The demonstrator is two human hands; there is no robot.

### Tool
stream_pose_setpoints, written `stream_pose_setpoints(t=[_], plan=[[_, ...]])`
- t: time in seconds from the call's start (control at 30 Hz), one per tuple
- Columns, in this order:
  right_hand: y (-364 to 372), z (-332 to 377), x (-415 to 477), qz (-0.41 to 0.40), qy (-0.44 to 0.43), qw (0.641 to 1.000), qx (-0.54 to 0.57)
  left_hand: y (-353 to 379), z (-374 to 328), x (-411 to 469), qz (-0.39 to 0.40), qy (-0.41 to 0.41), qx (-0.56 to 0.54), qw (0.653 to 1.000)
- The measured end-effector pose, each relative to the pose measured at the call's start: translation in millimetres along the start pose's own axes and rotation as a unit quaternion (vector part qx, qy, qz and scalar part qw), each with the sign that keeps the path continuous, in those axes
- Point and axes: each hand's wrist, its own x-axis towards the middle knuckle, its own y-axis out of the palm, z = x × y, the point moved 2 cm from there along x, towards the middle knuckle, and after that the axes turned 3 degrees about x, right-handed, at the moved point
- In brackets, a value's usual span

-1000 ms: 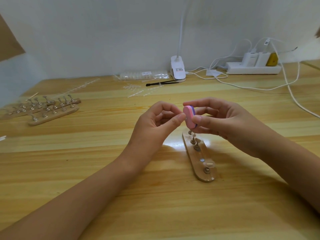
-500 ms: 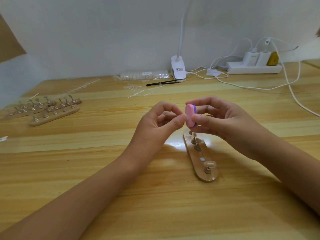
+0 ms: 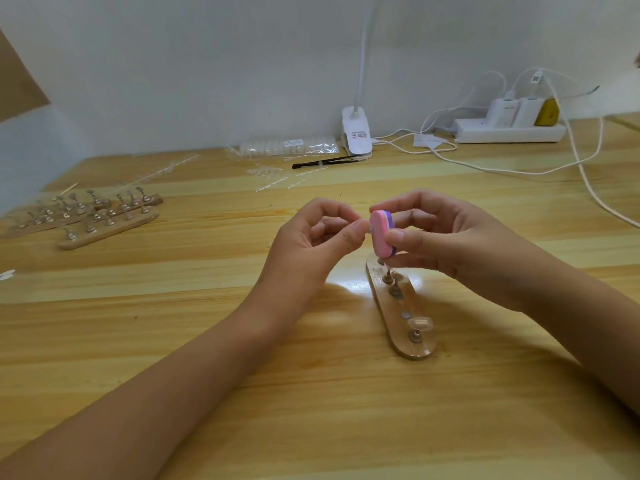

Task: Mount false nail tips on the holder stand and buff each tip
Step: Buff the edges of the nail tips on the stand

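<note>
One view only, worn on your head. Faces forward and down across the wooden surface (image 3: 173, 306) to the white wall (image 3: 207, 64) at the back. Wide-angle; far edge bows. Close range: your forearms enter from the bottom corners, left hand (image 3: 304, 244) and right hand (image 3: 450, 240) meet near frame centre, pink buffer block (image 3: 381, 233) between them. Power strip (image 3: 509, 130) marks the far right, spare holder stands (image 3: 107, 223) the far left.

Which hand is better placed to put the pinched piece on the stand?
Left, likely: the left hand pinches the piece near the stand; the right hand is full, gripping the buffer block.
</note>
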Motion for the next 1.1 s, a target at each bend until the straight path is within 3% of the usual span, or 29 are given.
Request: stream_pose_setpoints(t=[0.2, 0.37, 0.6, 0.87, 1.1], plan=[[0.6, -2.2, 1.6, -0.052, -0.021, 0.998, 0.014, 1.2, -0.3, -0.5, 0.008, 0.007, 0.007, 1.000], [4.3, -1.9, -0.6, -0.002, 0.004, 1.000, 0.001, -1.4, 0.3, 0.4, -0.012, -0.010, -0.011, 1.000], [1.9, -0.5, 5.1, -0.099, -0.044, 0.992, 0.065, 0.9, -2.4, -0.1, 0.024, -0.006, -0.001, 1.000], [-14.1, 9.4, 3.5, -0.145, -0.043, 0.976, 0.157, -2.1, -9.7, -0.2, 0.039, -0.024, -0.009, 0.999], [-12.3, 9.3, 1.6, -0.128, -0.026, 0.984, 0.124, 6.6, -14.2, -8.2, 0.067, 0.059, 0.083, 0.993]])
